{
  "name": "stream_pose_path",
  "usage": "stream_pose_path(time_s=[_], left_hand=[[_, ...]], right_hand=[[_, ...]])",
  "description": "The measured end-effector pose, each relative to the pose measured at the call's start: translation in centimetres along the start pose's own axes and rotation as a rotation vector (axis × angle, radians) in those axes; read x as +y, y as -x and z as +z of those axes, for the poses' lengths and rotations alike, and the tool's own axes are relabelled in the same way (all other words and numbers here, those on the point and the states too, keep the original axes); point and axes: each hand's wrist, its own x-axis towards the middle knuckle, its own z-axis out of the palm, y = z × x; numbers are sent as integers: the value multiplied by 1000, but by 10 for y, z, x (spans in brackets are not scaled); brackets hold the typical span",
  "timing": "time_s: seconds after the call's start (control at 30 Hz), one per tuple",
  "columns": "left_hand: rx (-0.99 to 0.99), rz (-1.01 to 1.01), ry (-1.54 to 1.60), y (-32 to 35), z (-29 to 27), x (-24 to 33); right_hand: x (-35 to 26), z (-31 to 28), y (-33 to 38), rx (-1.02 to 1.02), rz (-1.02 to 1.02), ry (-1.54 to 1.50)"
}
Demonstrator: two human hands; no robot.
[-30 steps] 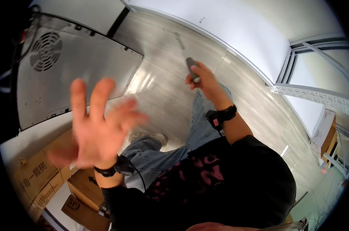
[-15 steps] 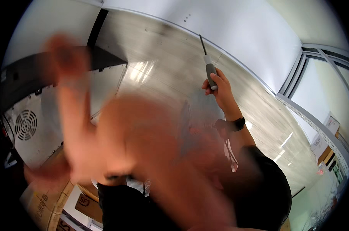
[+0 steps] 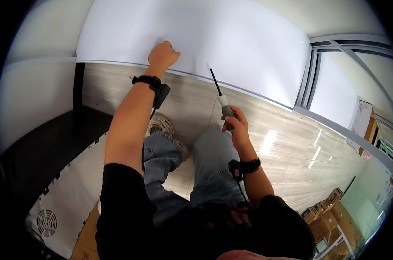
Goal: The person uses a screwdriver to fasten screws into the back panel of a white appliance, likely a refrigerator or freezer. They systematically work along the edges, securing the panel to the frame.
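Screwdriver (image 3: 223,100) gripped by handle in right hand (image 3: 234,123), fingers and thumb wrapped round grey part. Long axis slanted: dark shaft aimed forward, away from body and slightly left, handle butt turned back toward person. Tip seen against white panel (image 3: 257,47); contact cannot be told. Handle seen over pale floor (image 3: 287,143). Left hand (image 3: 163,56) extended to panel, left of tip, fingers curled in; whether anything is pinched cannot be told.
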Motion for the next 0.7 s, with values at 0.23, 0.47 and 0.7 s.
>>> stream_pose_path(time_s=[0.23, 0.47, 0.7], left_hand=[[-6, 36, -208, -16, 14, 3], [-59, -44, 757, 29, -18, 1], [58, -350, 1619, 178, -102, -42]], right_hand=[[5, 1, -1, 6, -27, -21], [-22, 20, 5, -119, -118, 162], [-46, 73, 52, -459, -229, 237]])
